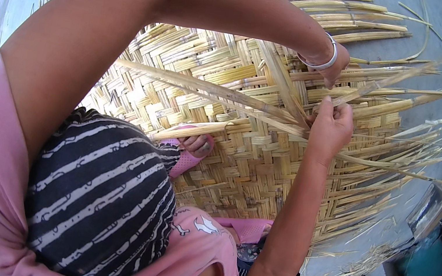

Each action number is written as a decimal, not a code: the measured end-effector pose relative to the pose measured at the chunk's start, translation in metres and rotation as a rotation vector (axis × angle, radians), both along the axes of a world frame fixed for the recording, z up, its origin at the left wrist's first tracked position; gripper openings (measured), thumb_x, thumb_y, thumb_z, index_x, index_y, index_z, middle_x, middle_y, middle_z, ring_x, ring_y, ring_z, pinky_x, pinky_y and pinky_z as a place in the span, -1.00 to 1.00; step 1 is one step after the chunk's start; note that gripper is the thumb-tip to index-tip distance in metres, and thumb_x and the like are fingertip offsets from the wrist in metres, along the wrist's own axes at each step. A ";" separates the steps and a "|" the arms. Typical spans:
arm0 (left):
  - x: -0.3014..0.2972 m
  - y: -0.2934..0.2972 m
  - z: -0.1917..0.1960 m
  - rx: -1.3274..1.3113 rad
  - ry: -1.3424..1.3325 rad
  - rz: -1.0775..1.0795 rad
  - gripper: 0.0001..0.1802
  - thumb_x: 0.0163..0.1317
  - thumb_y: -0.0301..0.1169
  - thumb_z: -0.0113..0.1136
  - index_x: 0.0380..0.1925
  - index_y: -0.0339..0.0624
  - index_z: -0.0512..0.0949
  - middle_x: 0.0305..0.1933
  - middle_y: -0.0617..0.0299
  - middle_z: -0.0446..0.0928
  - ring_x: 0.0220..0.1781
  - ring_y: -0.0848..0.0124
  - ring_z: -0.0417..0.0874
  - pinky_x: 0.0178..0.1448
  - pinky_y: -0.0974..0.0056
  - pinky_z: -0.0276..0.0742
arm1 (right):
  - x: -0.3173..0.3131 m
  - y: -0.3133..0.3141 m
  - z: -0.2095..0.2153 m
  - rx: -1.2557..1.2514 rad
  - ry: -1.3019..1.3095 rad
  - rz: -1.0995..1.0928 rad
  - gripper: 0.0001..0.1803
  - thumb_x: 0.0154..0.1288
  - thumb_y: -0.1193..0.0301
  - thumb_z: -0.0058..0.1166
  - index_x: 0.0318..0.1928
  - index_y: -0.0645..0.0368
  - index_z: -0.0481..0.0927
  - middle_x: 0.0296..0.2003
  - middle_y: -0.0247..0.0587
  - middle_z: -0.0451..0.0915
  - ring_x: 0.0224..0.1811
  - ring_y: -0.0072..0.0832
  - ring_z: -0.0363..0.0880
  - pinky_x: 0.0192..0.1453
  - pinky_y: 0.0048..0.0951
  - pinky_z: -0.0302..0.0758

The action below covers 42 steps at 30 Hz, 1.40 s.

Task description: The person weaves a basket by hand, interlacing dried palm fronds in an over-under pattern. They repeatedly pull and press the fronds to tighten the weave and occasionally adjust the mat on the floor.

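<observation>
Gripping reed strips (296,116) w/ both hands, left hand (332,63), right hand (330,128), over woven mat (241,159).

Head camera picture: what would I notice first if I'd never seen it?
Probably the big woven mat of yellow strips, filling the middle with loose ends fanning out to the right. Next, the left hand, wearing a silver bangle, and the right hand, both pinching strips near the mat's upper right. At lower left, a striped knee blocks much of the view.

One woven mat (241,159) of pale split strips; two hands, left hand (332,69) far and right hand (330,128) nearer; one silver bangle (323,61); one pink sandal (188,159); loose strips (348,18) too many to count.
</observation>
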State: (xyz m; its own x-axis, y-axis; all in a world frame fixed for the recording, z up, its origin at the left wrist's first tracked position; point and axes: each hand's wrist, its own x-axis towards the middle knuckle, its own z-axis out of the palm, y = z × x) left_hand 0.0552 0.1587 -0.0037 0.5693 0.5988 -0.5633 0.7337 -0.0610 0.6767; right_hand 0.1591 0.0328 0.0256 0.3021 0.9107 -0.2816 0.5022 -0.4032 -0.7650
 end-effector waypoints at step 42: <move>-0.135 -0.012 0.000 -0.178 -0.666 1.251 -0.91 0.17 -0.55 0.15 -0.30 -0.24 0.57 -0.26 0.21 0.60 -0.25 0.40 0.65 -0.20 0.35 0.67 | -0.024 0.022 0.004 0.189 -0.936 0.801 -0.87 0.08 0.46 0.06 -0.32 0.14 0.47 -0.36 -0.19 0.51 -0.32 -0.13 0.55 -0.30 -0.21 0.52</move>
State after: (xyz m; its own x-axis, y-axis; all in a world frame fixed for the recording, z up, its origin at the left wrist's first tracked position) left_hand -0.0801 0.1467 -0.0032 -0.0884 0.8466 -0.5248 -0.2120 0.4988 0.8404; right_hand 0.1348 0.0546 0.0294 -0.3423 0.9340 -0.1028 0.9387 0.3447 0.0065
